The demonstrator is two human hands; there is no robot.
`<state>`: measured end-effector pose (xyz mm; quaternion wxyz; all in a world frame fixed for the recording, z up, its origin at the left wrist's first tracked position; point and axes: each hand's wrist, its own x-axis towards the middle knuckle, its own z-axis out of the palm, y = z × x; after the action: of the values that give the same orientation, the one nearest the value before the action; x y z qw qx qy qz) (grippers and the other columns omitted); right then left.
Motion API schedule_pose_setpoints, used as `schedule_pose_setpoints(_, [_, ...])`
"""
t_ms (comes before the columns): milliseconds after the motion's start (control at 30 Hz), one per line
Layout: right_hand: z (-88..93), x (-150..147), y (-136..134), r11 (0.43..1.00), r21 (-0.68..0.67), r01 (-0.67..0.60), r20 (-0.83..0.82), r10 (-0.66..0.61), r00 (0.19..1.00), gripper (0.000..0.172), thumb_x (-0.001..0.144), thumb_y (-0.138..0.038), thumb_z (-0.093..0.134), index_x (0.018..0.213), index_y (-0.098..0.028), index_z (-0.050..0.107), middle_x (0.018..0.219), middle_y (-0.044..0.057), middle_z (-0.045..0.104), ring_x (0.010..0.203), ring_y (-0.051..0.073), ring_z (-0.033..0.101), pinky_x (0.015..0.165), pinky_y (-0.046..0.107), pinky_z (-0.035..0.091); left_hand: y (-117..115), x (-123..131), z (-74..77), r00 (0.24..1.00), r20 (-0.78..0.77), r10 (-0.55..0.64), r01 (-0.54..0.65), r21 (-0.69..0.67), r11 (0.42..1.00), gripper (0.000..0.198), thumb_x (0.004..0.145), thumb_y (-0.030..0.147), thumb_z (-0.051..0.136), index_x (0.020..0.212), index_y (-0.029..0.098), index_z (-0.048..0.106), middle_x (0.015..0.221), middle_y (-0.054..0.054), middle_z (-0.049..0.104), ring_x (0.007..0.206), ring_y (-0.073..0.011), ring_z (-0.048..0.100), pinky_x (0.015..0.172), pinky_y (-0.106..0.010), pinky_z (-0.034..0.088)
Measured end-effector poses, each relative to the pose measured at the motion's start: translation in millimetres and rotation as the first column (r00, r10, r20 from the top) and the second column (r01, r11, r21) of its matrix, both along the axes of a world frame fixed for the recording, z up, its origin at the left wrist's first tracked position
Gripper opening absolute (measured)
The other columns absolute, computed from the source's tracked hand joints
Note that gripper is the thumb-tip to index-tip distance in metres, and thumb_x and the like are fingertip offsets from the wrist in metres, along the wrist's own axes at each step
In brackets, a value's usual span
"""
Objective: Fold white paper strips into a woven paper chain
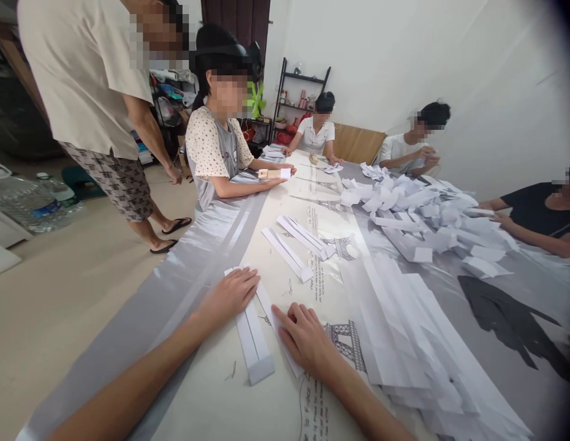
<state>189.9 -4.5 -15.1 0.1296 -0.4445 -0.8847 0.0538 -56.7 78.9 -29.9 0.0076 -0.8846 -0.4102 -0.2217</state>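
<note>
My left hand [238,293] lies flat over the far end of a folded white paper strip [257,346], fingers stretched out. Beside it, my right hand [304,337] rests on a second narrow paper strip [265,300], one finger extended along it and the others partly bent. The hand covers part of that strip. Farther up the table, two more folded strips [287,254] [306,236] lie side by side.
The printed tablecloth [206,392] carries a stack of white sheets [404,331] on the right and a heap of paper pieces [427,208] behind it. A dark cloth [505,318] lies farther right. Several people sit around the table; one person [92,79] stands at the left.
</note>
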Motion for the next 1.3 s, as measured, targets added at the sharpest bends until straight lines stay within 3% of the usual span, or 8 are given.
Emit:
schedule_pose_setpoints(233, [1.0,-1,-2,1.0,-0.009,0.02,-0.039,-0.02,0.999,0.043,0.102,-0.017,0.046,0.144,-0.021,0.049,0.098,0.008,0.057,0.087,0.024,0.054,0.079,0.04,0.049,3,-4,-3.6,0.995,-0.031,0.094,-0.094,0.003,0.996,0.039,0.105,0.031,0.043,0.136,0.014,0.058,0.143,-0.017,0.058,0.131,-0.0286,0.055,0.11,-0.046,0.043])
schedule_pose_setpoints(500, [-8.6,-1,-9,0.985,-0.056,0.163,-0.171,-0.17,0.97,0.036,0.099,-0.019,0.052,0.133,-0.022,0.059,0.097,0.007,0.057,0.087,0.024,0.058,0.078,0.041,0.051,-5,8,1.0,0.986,-0.121,0.112,-0.11,0.022,0.994,0.036,0.102,0.027,0.045,0.129,0.01,0.061,0.131,-0.019,0.062,0.121,-0.0324,0.056,0.104,-0.048,0.043])
schedule_pose_setpoints(667, [-4.8,3,-10,0.969,-0.142,0.201,-0.24,-0.23,0.943,0.028,0.093,-0.021,0.061,0.121,-0.023,0.062,0.098,0.005,0.058,0.089,0.023,0.061,0.08,0.038,0.054,-16,18,3.2,0.977,-0.169,0.128,-0.125,0.031,0.992,0.039,0.101,0.029,0.047,0.128,0.004,0.06,0.127,-0.024,0.06,0.12,-0.0363,0.054,0.104,-0.052,0.041])
schedule_pose_setpoints(867, [1.0,1,-14,0.935,-0.26,0.24,-0.276,-0.31,0.91,0.007,0.089,-0.019,0.061,0.094,-0.023,0.056,0.094,0.003,0.059,0.081,0.021,0.061,0.072,0.034,0.052,-20,20,5.4,0.978,-0.17,0.122,-0.12,0.023,0.993,0.036,0.101,0.032,0.049,0.127,0.008,0.059,0.128,-0.021,0.06,0.122,-0.034,0.053,0.108,-0.051,0.038])
schedule_pose_setpoints(967, [2.6,3,-16,0.919,-0.31,0.245,-0.298,-0.338,0.893,0.007,0.089,-0.019,0.057,0.088,-0.023,0.051,0.089,0.002,0.058,0.078,0.02,0.059,0.07,0.034,0.05,-20,21,4.3,0.989,-0.137,0.049,-0.047,0.02,0.999,0.029,0.102,0.03,0.05,0.123,0.013,0.06,0.131,-0.018,0.06,0.127,-0.0321,0.052,0.113,-0.052,0.034])
schedule_pose_setpoints(1100, [6.4,14,-13,0.898,-0.392,0.199,-0.337,-0.341,0.878,0.008,0.088,-0.02,0.057,0.083,-0.023,0.051,0.082,0.0,0.06,0.072,0.018,0.058,0.068,0.032,0.048,-17,22,-1.2,0.979,-0.048,-0.197,0.199,0.046,0.979,0.02,0.105,0.025,0.046,0.119,0.018,0.059,0.132,-0.012,0.062,0.135,-0.0273,0.049,0.12,-0.054,0.027])
schedule_pose_setpoints(1200, [13.3,24,-11,0.864,-0.477,0.161,-0.366,-0.362,0.857,0.01,0.091,-0.025,0.058,0.081,-0.022,0.056,0.074,-0.001,0.063,0.065,0.016,0.058,0.062,0.029,0.049,-15,20,-1.8,0.954,-0.007,-0.301,0.301,0.07,0.951,0.013,0.105,0.023,0.049,0.111,0.019,0.059,0.119,-0.008,0.068,0.127,-0.0234,0.056,0.121,-0.052,0.029])
schedule_pose_setpoints(1300, [24.0,32,-12,0.834,-0.537,0.128,-0.395,-0.382,0.835,0.015,0.093,-0.03,0.058,0.081,-0.022,0.059,0.078,-0.001,0.068,0.067,0.015,0.062,0.062,0.027,0.052,-15,18,5.6,0.939,-0.015,-0.343,0.343,0.061,0.937,0.013,0.105,0.017,0.046,0.102,0.019,0.059,0.104,-0.005,0.07,0.111,-0.0196,0.064,0.12,-0.05,0.031])
